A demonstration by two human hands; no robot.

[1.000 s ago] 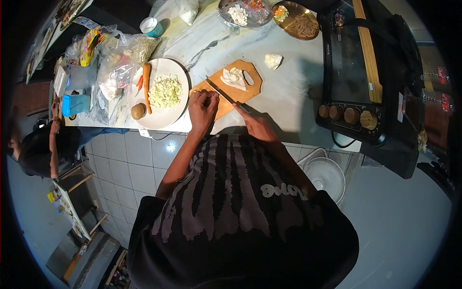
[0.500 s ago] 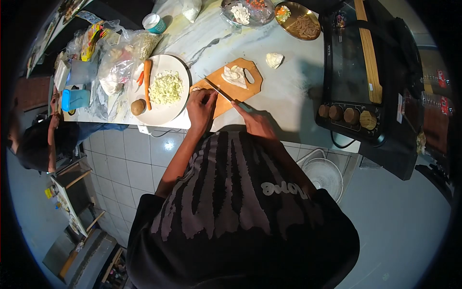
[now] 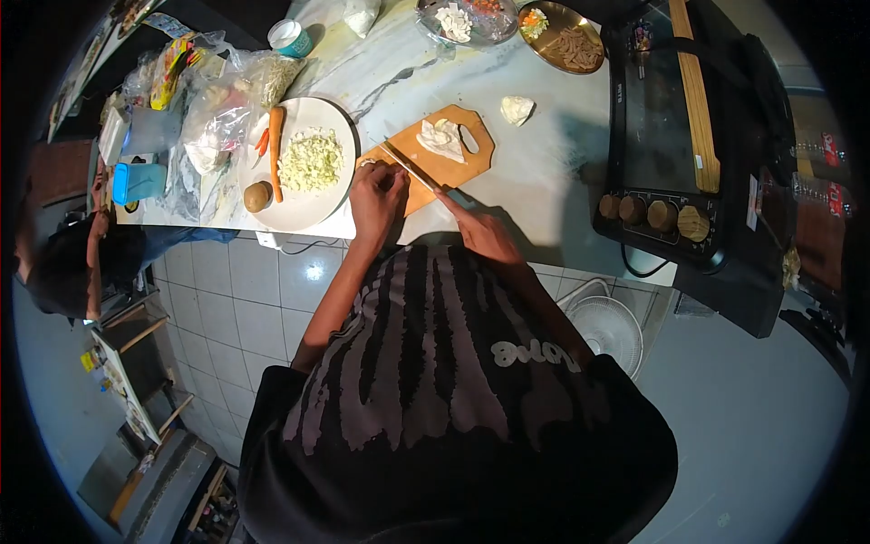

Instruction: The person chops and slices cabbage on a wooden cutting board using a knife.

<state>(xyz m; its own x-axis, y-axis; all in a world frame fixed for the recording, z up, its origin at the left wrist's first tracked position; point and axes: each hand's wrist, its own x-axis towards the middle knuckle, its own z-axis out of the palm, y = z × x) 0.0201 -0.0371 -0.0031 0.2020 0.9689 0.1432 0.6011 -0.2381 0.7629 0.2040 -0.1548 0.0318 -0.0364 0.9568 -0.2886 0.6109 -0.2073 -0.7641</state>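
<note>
Though held, knife partly hidden.

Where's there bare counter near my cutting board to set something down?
Bare counter lies between the cutting board and the black oven; another patch lies between board and metal tray. Left of the plate, plastic bags crowd it.

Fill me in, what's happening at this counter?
A person stands at the counter with a knife in the right grip, its blade over the cutting board. The left grip is bent close beside the blade; what it holds is mostly hidden. A pale piece lies on the board. To the left, a plate holds a heap of chopped pale vegetable, a carrot and a round brown item.
</note>
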